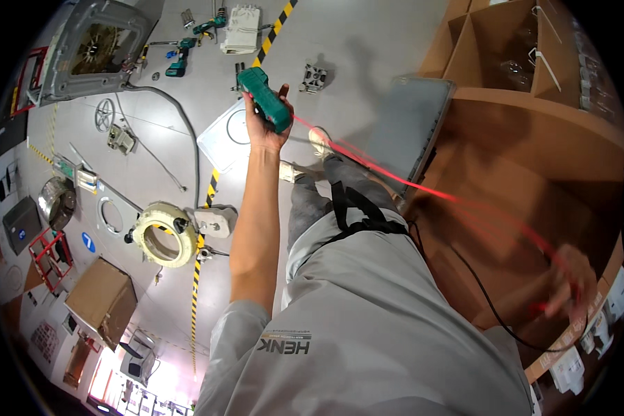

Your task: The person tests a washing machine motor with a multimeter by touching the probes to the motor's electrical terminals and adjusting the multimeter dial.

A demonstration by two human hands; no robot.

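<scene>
My left hand (pixel 265 132) is raised in front of me, its fingers wrapped around a green multimeter (pixel 265 99). Its front cannot be made out from here. From its lower end a red test lead (pixel 402 179) stretches in a bright line to the right, smeared by motion. At the far right, my right hand (pixel 572 283) is closed around that lead and blurred. A black cable (pixel 478 281) loops below the right forearm, beside the cardboard boxes.
Open cardboard bins (pixel 527 166) line the right side, with a grey panel (pixel 409 128) leaning nearby. On the floor at left lie cordless drills (pixel 179 59), a cream ring (pixel 163 234), a grey hose (pixel 187 132) and a washer-like housing (pixel 97 48). Striped tape (pixel 197 277) crosses the floor.
</scene>
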